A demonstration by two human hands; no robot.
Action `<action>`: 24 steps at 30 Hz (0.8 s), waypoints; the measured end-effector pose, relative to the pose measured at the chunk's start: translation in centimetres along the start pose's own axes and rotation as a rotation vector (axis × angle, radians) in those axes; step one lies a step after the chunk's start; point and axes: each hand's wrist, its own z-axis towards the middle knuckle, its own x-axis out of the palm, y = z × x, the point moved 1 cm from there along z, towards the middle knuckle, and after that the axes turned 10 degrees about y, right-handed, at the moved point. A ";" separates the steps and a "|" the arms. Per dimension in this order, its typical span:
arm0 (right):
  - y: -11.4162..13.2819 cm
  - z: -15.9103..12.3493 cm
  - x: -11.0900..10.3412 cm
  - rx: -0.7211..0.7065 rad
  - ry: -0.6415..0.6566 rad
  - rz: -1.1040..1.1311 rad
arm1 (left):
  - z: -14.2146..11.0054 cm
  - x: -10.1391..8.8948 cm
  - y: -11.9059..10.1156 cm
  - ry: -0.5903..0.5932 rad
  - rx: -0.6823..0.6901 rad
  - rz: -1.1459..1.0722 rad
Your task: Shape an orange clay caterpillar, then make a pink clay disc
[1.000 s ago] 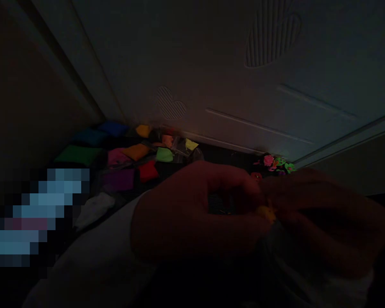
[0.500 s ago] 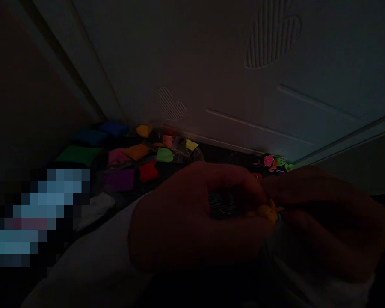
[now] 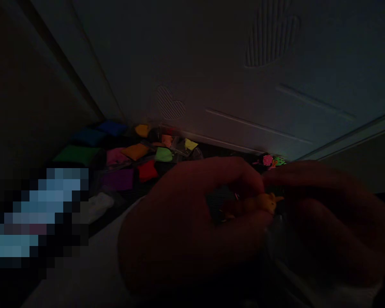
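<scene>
The picture is very dark. My left hand [image 3: 179, 222] pinches a small yellow-orange animal figure [image 3: 265, 203] between thumb and forefinger. It looks like modelling clay, with a rounded head, pointed ears and a dark eye dot facing right. My right hand [image 3: 336, 218] is curled close to the head, its forefinger near the left fingertips. What it holds, if anything, is lost in shadow. Under the right hand is a pale see-through thing [image 3: 280, 239], perhaps a plastic bag.
Behind my left hand lie several clay packets, among them a green packet [image 3: 78, 155], a purple packet [image 3: 118, 179] and a red packet [image 3: 147, 171]. Small colourful pieces [image 3: 268, 160] lie by the white panel [image 3: 218, 77] with raised hearts. A pixelated bright patch [image 3: 51, 201] is at left.
The figure's body shows more now, between my left thumb and forefinger. My left hand has shifted slightly left, and the right forefinger has straightened somewhat towards it.
</scene>
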 end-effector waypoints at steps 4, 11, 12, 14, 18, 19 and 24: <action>-2.4 -0.9 -1.1 0.189 -0.150 -0.174 | 0.3 -0.5 0.6 -0.046 0.024 0.047; -11.7 -5.4 1.8 0.746 0.535 -0.631 | 0.6 -1.2 1.7 -0.108 0.023 0.028; -12.7 -6.1 2.5 0.770 0.545 -0.678 | 0.6 -1.2 1.8 -0.103 0.030 0.022; -14.0 -7.0 3.6 0.762 0.539 -0.730 | 0.6 -1.1 1.9 -0.097 0.037 0.006; -14.8 -7.2 4.1 0.767 0.549 -0.755 | 0.6 -1.1 1.9 -0.107 0.027 -0.065; -14.8 -7.1 4.0 0.774 0.561 -0.759 | 0.7 -1.1 1.8 -0.100 0.017 -0.087; -14.9 -6.7 3.4 0.807 0.585 -0.765 | 1.0 -1.5 1.1 -0.042 -0.030 -0.128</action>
